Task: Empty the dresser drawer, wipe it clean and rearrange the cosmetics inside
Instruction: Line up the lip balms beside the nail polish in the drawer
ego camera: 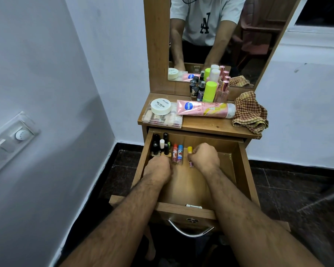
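The wooden drawer (241, 170) stands pulled out below the dresser top. At its back left, several small dark bottles and sticks (161, 146) stand upright. Beside them lie a red lip balm (174, 153) and a blue lip balm (180, 154). My right hand (205, 156) is closed over a yellow-capped lip balm (190, 149) lying to their right. My left hand (159, 169) rests curled on the drawer floor just in front of the dark bottles; what it holds, if anything, is hidden.
On the dresser top (206, 125) lie a clear case with a white nail polish remover jar (160, 106), a pink Vaseline tube (204, 108), upright bottles (209, 91) and a checked cloth (250, 111). A mirror (210, 35) stands behind. A wall (46, 93) runs close on the left.
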`<state>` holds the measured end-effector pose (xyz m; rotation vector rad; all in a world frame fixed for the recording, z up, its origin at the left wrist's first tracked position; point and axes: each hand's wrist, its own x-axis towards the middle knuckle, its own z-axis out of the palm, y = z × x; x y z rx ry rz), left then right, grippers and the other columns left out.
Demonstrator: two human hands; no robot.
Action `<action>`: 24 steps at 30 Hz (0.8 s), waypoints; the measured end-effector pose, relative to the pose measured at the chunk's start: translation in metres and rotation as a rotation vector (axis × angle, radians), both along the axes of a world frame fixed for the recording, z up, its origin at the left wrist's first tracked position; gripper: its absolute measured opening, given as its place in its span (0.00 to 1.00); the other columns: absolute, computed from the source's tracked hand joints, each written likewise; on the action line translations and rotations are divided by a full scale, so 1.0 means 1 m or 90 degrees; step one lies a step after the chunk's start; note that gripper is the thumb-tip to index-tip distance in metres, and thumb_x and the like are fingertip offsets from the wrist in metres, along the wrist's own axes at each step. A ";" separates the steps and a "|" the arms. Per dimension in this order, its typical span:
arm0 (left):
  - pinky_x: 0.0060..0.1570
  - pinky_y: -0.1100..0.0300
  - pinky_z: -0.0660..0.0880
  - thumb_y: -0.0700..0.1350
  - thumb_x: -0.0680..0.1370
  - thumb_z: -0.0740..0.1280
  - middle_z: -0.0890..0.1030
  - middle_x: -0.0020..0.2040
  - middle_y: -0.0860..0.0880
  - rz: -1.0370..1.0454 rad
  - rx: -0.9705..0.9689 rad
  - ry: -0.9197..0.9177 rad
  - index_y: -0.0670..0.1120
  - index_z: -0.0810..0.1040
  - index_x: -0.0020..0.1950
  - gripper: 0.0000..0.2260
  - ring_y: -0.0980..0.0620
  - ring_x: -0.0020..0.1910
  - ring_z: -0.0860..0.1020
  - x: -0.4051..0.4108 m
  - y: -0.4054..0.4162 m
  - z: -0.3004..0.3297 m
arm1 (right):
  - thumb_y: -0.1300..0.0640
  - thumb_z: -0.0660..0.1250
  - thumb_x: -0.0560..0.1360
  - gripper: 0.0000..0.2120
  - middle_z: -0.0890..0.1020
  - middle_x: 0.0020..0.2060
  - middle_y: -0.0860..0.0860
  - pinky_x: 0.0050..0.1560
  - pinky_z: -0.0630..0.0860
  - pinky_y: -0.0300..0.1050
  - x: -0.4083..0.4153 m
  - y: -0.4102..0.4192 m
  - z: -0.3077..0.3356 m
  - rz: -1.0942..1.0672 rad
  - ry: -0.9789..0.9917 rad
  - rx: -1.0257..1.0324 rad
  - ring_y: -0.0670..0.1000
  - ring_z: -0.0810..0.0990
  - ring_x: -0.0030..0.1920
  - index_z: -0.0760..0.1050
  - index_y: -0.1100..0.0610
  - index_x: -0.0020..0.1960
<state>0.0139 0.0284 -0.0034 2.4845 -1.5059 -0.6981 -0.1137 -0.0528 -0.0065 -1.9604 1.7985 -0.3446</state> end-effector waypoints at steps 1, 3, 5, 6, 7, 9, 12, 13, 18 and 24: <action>0.54 0.54 0.79 0.46 0.79 0.69 0.80 0.55 0.48 -0.002 -0.003 0.002 0.49 0.81 0.59 0.09 0.50 0.53 0.79 0.000 -0.001 0.000 | 0.51 0.74 0.74 0.06 0.81 0.37 0.48 0.40 0.78 0.44 0.003 0.000 0.000 -0.007 -0.003 -0.002 0.47 0.80 0.40 0.82 0.53 0.44; 0.54 0.54 0.79 0.46 0.79 0.69 0.80 0.56 0.48 -0.003 -0.007 0.007 0.49 0.81 0.59 0.10 0.51 0.53 0.78 0.001 -0.001 -0.001 | 0.52 0.74 0.74 0.06 0.82 0.38 0.48 0.41 0.79 0.44 0.007 -0.002 -0.001 -0.010 -0.012 -0.003 0.48 0.81 0.41 0.82 0.55 0.44; 0.53 0.54 0.78 0.46 0.79 0.69 0.80 0.55 0.48 -0.005 -0.007 0.011 0.49 0.81 0.59 0.09 0.51 0.52 0.78 0.000 -0.001 -0.002 | 0.53 0.75 0.73 0.06 0.82 0.37 0.49 0.41 0.81 0.45 0.008 -0.003 -0.002 -0.011 -0.024 0.000 0.48 0.82 0.39 0.83 0.55 0.43; 0.54 0.54 0.78 0.46 0.79 0.69 0.80 0.56 0.48 -0.007 -0.006 0.012 0.49 0.81 0.59 0.10 0.51 0.52 0.78 0.000 -0.001 -0.002 | 0.53 0.75 0.73 0.05 0.83 0.36 0.49 0.41 0.82 0.46 0.009 -0.003 -0.004 -0.013 -0.033 0.001 0.48 0.82 0.39 0.83 0.55 0.43; 0.54 0.54 0.78 0.46 0.79 0.69 0.80 0.56 0.48 -0.008 -0.006 0.012 0.49 0.81 0.59 0.10 0.51 0.53 0.78 0.000 -0.001 -0.002 | 0.54 0.75 0.73 0.04 0.83 0.36 0.49 0.41 0.83 0.48 0.009 -0.003 -0.004 -0.014 -0.045 0.004 0.48 0.83 0.38 0.83 0.55 0.43; 0.56 0.52 0.78 0.46 0.79 0.69 0.80 0.57 0.48 -0.012 -0.009 0.007 0.49 0.81 0.60 0.10 0.50 0.54 0.78 0.000 -0.001 -0.001 | 0.57 0.74 0.73 0.02 0.83 0.37 0.49 0.42 0.84 0.49 0.009 -0.003 -0.004 -0.015 -0.055 0.003 0.47 0.83 0.39 0.83 0.55 0.43; 0.57 0.53 0.78 0.46 0.79 0.69 0.80 0.58 0.48 -0.013 -0.014 0.005 0.49 0.80 0.61 0.11 0.50 0.55 0.78 -0.001 -0.001 -0.001 | 0.61 0.73 0.74 0.03 0.84 0.41 0.49 0.44 0.84 0.49 0.008 -0.004 -0.005 0.008 -0.064 0.003 0.47 0.82 0.43 0.84 0.54 0.45; 0.57 0.53 0.78 0.46 0.79 0.68 0.80 0.58 0.48 -0.013 -0.016 0.005 0.49 0.80 0.61 0.11 0.50 0.55 0.78 -0.001 -0.001 0.000 | 0.62 0.72 0.74 0.04 0.84 0.42 0.50 0.45 0.84 0.49 0.007 -0.004 -0.005 0.015 -0.074 0.007 0.47 0.83 0.44 0.84 0.55 0.47; 0.56 0.55 0.77 0.46 0.79 0.68 0.80 0.59 0.48 -0.013 -0.027 0.013 0.50 0.80 0.62 0.12 0.51 0.55 0.78 0.000 0.000 0.002 | 0.62 0.71 0.76 0.06 0.84 0.44 0.50 0.46 0.84 0.49 0.004 -0.005 -0.003 0.010 -0.088 -0.005 0.47 0.82 0.44 0.83 0.52 0.46; 0.55 0.55 0.77 0.45 0.79 0.68 0.80 0.58 0.48 -0.017 -0.034 0.015 0.49 0.81 0.61 0.10 0.50 0.55 0.78 0.000 0.003 0.002 | 0.58 0.69 0.77 0.05 0.83 0.47 0.51 0.46 0.80 0.46 -0.030 -0.008 0.014 -0.076 0.010 -0.060 0.50 0.81 0.47 0.81 0.54 0.52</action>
